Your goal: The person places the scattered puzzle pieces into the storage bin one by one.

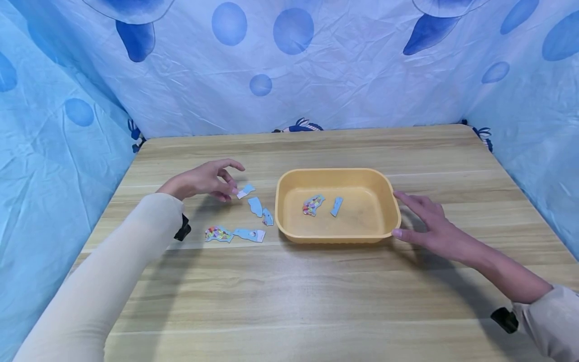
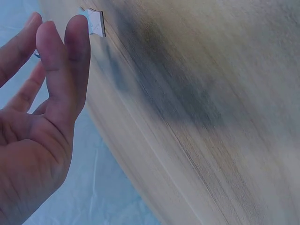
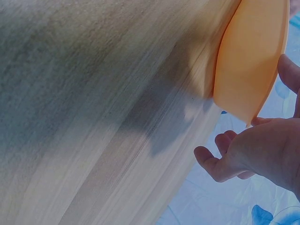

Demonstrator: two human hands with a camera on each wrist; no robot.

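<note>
My left hand [image 1: 210,180] is just left of a small blue-and-white irregular puzzle piece [image 1: 247,191], fingers loosely bent. In the left wrist view that puzzle piece [image 2: 96,23] shows beyond the fingertips; whether they touch it is unclear. Near it lie two blue pieces [image 1: 255,206] [image 1: 268,217], and closer to me a multicoloured piece [image 1: 219,234] beside a blue one [image 1: 250,235]. With its thumb and a finger, my right hand [image 1: 427,223] touches the right end of a yellow-orange plastic basin [image 1: 334,239]. Inside rest a multicoloured piece [image 1: 313,205] and a blue strip [image 1: 336,206].
The wood-grain table [image 1: 289,296] carries everything. A blue patterned cloth [image 1: 344,75] hangs behind it and along both sides. The basin's raised rim stands between the loose pieces on the left and my right hand.
</note>
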